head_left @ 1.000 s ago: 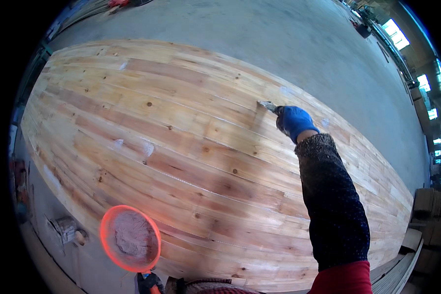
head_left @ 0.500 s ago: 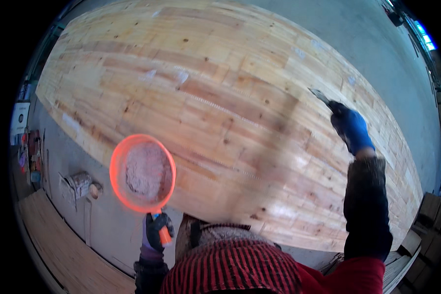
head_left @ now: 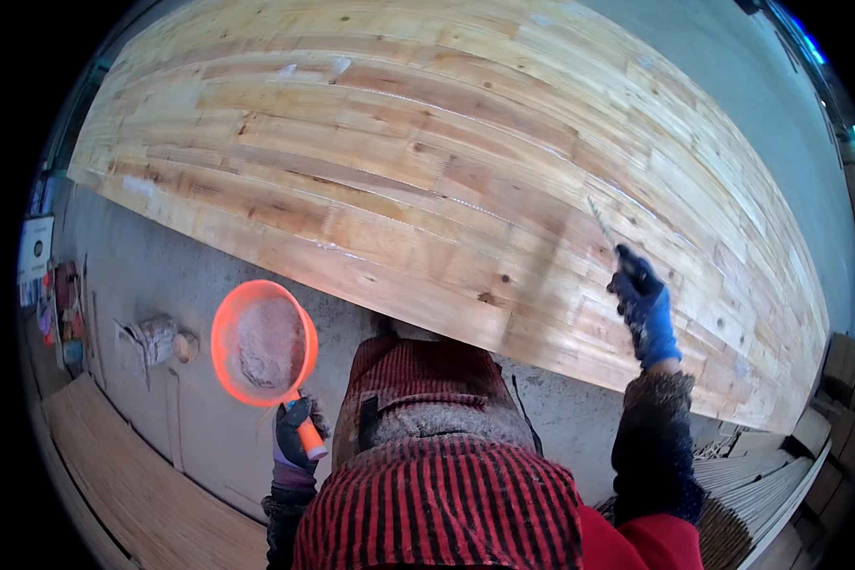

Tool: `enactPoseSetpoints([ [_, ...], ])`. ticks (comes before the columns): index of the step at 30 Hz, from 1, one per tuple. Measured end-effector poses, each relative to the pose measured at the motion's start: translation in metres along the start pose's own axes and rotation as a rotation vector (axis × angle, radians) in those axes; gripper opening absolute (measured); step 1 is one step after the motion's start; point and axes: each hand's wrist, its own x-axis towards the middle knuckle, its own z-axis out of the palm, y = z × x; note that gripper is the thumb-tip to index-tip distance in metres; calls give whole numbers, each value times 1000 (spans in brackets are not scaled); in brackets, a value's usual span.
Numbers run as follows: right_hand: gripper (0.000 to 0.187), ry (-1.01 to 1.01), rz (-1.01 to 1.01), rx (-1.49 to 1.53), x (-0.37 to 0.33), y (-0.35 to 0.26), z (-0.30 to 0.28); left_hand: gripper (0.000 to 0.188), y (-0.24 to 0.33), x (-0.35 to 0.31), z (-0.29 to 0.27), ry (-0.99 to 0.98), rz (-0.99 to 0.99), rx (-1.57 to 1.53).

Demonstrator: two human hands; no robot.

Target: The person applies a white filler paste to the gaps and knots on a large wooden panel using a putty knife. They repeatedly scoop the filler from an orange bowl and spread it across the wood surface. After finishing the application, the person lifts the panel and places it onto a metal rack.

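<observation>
My left hand (head_left: 294,432), in a dark glove, is closed round the handle of an orange dipper (head_left: 220,334). Greyish-pink paste (head_left: 270,344) lies inside it. The dipper hangs over the floor, just off the near edge of a large wooden panel (head_left: 389,199) made of many glued strips. Out to the right, my right hand (head_left: 644,312), gloved in blue and black, grips a putty knife (head_left: 600,220). Its thin blade appears nearly edge-on above the panel; whether it touches the wood I cannot tell. Pale smears (head_left: 141,186) mark the panel in places.
Stacked boards (head_left: 133,465) lie at the lower left, and a bundle of wood strips (head_left: 755,489) is at the lower right. A stained bucket-like container (head_left: 152,340) rests on the grey floor at left. Dark stacked blocks (head_left: 850,375) stand at far right.
My right hand with the putty knife has come nearer my body and slightly left, and the blade has turned. The dipper has shifted a little left. The panel appears farther up in view.
</observation>
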Motion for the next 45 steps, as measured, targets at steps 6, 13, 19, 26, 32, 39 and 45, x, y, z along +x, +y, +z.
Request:
enactPoseSetpoints([
  [6,42,55,-82,-108,-127,57,48,30,-12,24,-43,-240,-127,-44],
  [13,41,101,-88,-6,-235,77,137,32,-20,47,-102,-414,-143,-31],
  [19,49,17,-168,-174,-264,57,170,25,-51,80,-193,-413,-218,-49],
  [26,46,-50,-188,-215,-254,34,186,28,-74,95,-236,-142,-262,-29],
  [32,47,-107,-321,-144,-229,29,201,30,-86,99,-231,31,-269,-12],
  [39,50,-348,-231,-152,-203,-23,235,33,-82,99,-254,121,-265,-106],
  [45,45,-382,-282,83,-195,-23,323,38,-21,34,-282,-1,-118,-324],
])
